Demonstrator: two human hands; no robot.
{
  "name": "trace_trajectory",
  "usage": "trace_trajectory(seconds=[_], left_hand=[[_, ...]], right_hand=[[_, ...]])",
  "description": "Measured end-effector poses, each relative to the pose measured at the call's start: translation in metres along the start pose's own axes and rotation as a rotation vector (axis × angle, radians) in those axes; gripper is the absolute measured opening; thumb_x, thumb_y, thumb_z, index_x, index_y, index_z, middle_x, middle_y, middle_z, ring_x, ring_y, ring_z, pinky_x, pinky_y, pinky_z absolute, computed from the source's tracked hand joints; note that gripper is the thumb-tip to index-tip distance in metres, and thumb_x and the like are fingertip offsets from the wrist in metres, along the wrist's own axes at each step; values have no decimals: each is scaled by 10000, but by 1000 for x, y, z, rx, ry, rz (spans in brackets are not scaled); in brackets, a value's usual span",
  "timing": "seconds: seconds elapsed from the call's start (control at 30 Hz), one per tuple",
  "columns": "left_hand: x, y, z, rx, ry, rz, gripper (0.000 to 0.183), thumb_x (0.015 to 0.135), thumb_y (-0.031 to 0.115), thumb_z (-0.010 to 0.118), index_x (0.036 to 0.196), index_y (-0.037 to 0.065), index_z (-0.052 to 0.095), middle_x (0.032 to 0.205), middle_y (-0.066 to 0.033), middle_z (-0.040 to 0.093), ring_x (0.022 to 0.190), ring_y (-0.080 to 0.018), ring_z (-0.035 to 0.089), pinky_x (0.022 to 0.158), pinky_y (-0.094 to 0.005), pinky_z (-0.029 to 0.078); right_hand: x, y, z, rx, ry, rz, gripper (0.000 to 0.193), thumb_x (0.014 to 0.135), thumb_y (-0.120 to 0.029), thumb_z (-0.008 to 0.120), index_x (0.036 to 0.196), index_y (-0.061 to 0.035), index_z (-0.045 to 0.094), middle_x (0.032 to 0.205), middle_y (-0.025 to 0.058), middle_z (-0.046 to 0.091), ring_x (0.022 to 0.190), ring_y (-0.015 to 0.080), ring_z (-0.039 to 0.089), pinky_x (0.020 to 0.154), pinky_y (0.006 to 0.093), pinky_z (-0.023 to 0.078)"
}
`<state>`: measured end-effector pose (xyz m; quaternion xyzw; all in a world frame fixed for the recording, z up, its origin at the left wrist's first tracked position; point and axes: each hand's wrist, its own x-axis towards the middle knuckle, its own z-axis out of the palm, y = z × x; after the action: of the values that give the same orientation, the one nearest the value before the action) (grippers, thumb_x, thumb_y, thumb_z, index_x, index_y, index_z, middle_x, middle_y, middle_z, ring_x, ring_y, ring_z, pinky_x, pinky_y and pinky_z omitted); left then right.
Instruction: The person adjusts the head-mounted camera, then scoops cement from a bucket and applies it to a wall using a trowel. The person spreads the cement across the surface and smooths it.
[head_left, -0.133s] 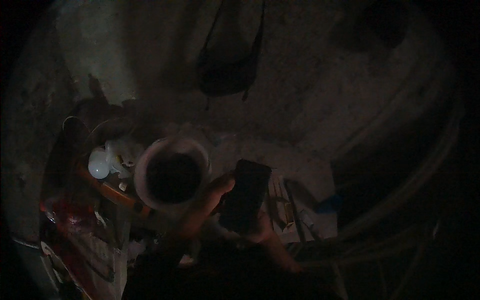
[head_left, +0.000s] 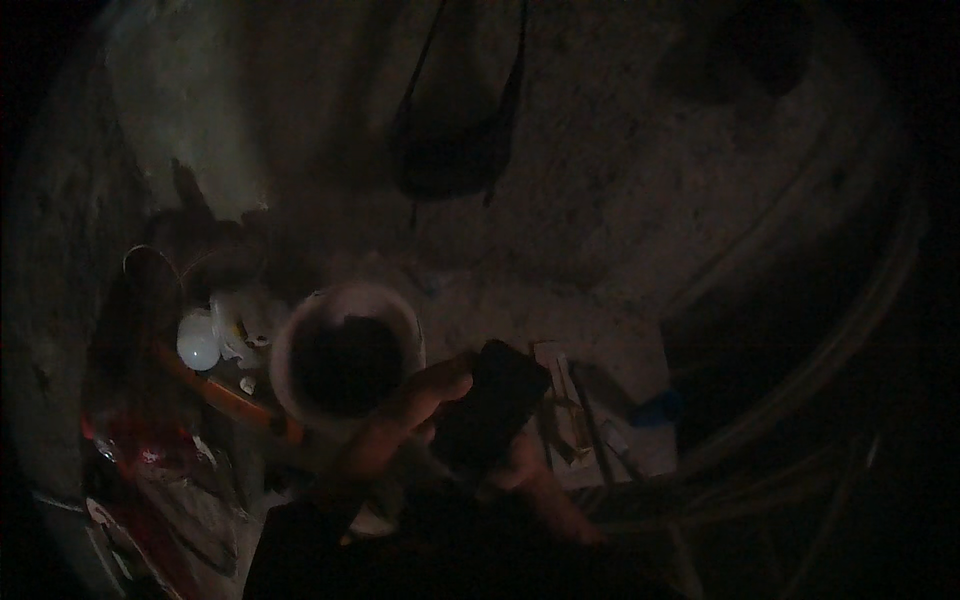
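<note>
The scene is very dark. Between my two hands is a black, flat, rounded-corner slab that looks like a mobile phone (head_left: 495,400). My left hand (head_left: 440,395) grips its left edge, with the fingers closed along it. Under its lower right corner, my right hand (head_left: 513,468) is wrapped round it, most of the fingers hidden. A pale round bucket (head_left: 290,345) with a dark inside stands just beyond my left forearm.
Left of the bucket lie a white bulb-shaped object (head_left: 199,340), crumpled white plastic (head_left: 240,325) and an orange strip (head_left: 240,402). Slim tools (head_left: 567,405) and a blue object (head_left: 660,408) lie at right. A dark bag (head_left: 455,155) hangs on the wall behind.
The phone has tilted, its top edge swinging slightly right and down. My hands have stayed nearly in place, and the view has shifted a little.
</note>
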<state>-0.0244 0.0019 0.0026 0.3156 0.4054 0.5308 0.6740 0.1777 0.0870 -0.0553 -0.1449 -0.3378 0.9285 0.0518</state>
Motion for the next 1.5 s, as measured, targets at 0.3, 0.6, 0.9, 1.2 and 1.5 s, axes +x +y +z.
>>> trace_trajectory(seconds=[0.3,0.6,0.9,1.2,1.5], left_hand=[[4,40,-12,373,191,490,608,933,306,656,1457,91,436,1253,-18,613,1095,-171,564,985,-396,398],[59,207,-89,2217,861,880,481,868,274,698,1309,107,603,1208,-74,661,1304,-294,491,1219,-503,180],[51,235,-56,1905,842,701,366,893,308,667,1174,75,686,1195,-136,688,1140,-333,619,1164,-457,275],[52,221,-17,1782,824,884,309,881,314,677,1121,122,712,1155,-128,698,1153,-300,613,1106,-511,290],[61,204,19,2046,883,952,363,885,359,667,1153,117,706,1169,-127,690,1120,-298,621,1058,-502,341]], right_hand=[[26,9,6,388,-418,-130,492,892,-287,728,1281,-58,534,1086,47,640,961,210,630,833,378,520],[35,-111,89,-551,537,-288,568,965,-334,633,1369,32,474,1248,144,627,1070,240,633,946,388,502],[42,-143,103,-630,437,-705,508,925,-289,633,1266,81,565,1098,157,683,956,222,648,855,361,505],[51,-198,115,-811,456,-621,427,886,-217,619,1199,74,611,1016,185,715,900,251,691,796,392,531],[82,-234,103,-1001,594,-699,425,822,-253,670,1140,28,675,1036,173,725,944,271,696,866,401,523]])
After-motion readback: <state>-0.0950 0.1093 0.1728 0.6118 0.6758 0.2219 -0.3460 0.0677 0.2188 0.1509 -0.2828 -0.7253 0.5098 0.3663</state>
